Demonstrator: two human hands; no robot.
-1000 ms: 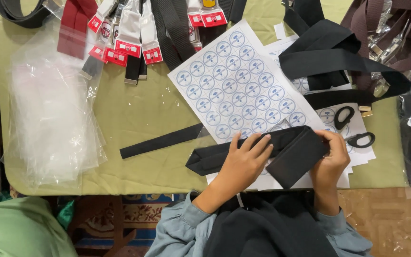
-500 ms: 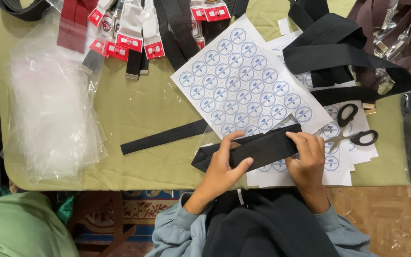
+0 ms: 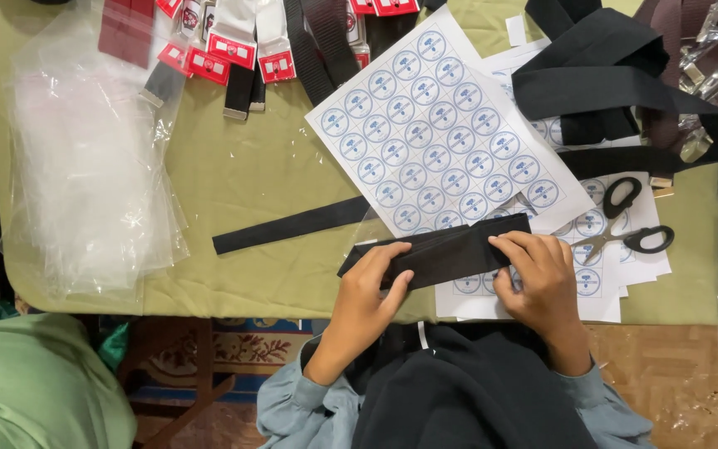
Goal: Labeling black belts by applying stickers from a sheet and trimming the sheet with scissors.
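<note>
Head view | hands [image 3: 459,283] now press black folded strap [image 3: 442,249] flatter | both grasping it

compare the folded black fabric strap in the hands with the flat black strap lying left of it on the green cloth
The folded black fabric strap is doubled into a wide bundle, pressed by the left hand and right hand; the flat black strap lies narrow, single-layered and untouched. The folded one rests over white sticker sheets, the flat one on green cloth. Both are black.
</note>
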